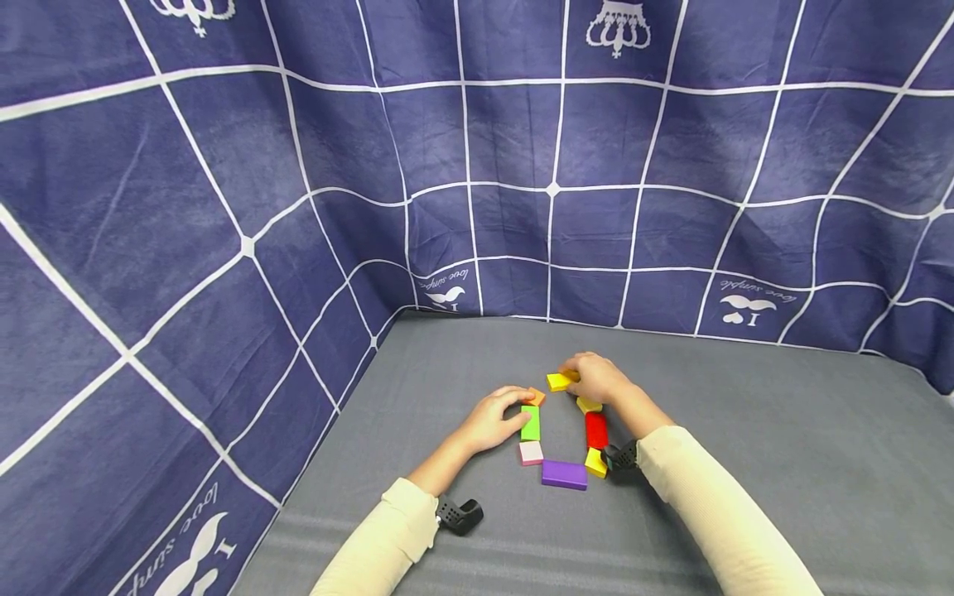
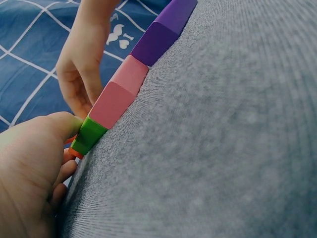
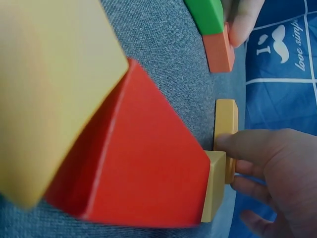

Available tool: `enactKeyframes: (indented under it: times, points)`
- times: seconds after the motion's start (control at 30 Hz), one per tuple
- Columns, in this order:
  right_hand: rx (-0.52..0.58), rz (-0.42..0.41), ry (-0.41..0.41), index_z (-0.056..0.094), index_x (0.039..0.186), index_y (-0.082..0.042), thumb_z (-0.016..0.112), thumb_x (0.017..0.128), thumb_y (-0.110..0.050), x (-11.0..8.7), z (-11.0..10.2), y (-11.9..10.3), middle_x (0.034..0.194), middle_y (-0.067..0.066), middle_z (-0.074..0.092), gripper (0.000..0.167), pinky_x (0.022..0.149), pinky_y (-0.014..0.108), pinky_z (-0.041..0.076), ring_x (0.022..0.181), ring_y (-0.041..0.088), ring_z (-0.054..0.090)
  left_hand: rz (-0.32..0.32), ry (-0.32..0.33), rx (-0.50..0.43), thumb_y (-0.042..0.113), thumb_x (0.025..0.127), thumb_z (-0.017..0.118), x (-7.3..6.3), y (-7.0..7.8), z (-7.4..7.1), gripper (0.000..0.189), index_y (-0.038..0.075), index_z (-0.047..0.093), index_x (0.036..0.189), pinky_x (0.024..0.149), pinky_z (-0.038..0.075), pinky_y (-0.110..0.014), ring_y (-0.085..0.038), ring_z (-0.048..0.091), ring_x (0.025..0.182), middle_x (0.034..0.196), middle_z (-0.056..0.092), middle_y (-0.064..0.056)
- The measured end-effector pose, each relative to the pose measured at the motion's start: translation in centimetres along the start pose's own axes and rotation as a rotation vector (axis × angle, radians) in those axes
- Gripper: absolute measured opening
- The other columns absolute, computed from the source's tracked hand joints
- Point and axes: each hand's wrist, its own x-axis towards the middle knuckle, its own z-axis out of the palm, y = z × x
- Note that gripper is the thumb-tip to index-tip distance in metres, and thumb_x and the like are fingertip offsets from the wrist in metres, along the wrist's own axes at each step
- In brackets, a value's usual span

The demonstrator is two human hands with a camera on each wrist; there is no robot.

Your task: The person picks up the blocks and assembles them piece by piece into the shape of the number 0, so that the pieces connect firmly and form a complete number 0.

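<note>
At the far side of a loop of coloured blocks, my right hand (image 1: 594, 379) pinches a long yellow block (image 3: 226, 116) between thumb and fingers. One end of that block comes close to a smaller yellow block (image 3: 214, 186), which adjoins a red block (image 1: 596, 430). On the loop's left side, my left hand (image 1: 493, 418) reaches over with its fingertips at an orange block (image 1: 536, 396). Its thumb is at the green block (image 1: 530, 424), which sits end to end with the orange one.
Nearer me, a pink block (image 1: 531, 453), a purple block (image 1: 564, 474) and another yellow block (image 1: 595, 463) form the loop's near side. The grey tabletop (image 1: 745, 447) runs back to a blue curtain (image 1: 507, 149) with white lines, which also hangs along the left.
</note>
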Motion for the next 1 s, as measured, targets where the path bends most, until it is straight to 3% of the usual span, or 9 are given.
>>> enactKeyframes:
  times: [0.23,0.63,1.0]
  points:
    - [0.054,-0.017,0.004,0.072,0.100,0.001,0.076,0.080,-0.010,-0.07,0.28,0.24,0.084,0.005,0.064,0.023,0.078,0.041,0.047,0.080,0.022,0.056,-0.007,-0.009,-0.014,0.017,0.093,0.062,-0.11,0.05,0.02,0.035,0.005,0.063,0.126,0.104,0.039,-0.041,-0.025,0.054,0.122,0.128,0.059,-0.010]
    - [0.130,-0.010,-0.004,0.073,0.093,-0.002,0.077,0.076,-0.010,-0.17,0.29,0.10,0.078,0.001,0.063,0.020,0.070,0.033,0.046,0.073,0.016,0.054,0.002,-0.008,-0.020,0.017,0.093,0.062,0.03,-0.11,0.01,0.035,0.004,0.063,0.126,0.105,0.038,-0.039,-0.025,0.053,0.123,0.128,0.060,-0.010]
    - [0.176,-0.015,-0.038,0.074,0.099,0.000,0.068,0.081,-0.009,-0.39,0.14,-0.09,0.090,0.007,0.071,0.020,0.078,0.039,0.051,0.084,0.022,0.064,0.010,-0.001,-0.026,0.015,0.092,0.062,-0.08,0.03,-0.03,0.035,0.003,0.063,0.126,0.104,0.038,-0.040,-0.025,0.054,0.122,0.128,0.060,-0.012]
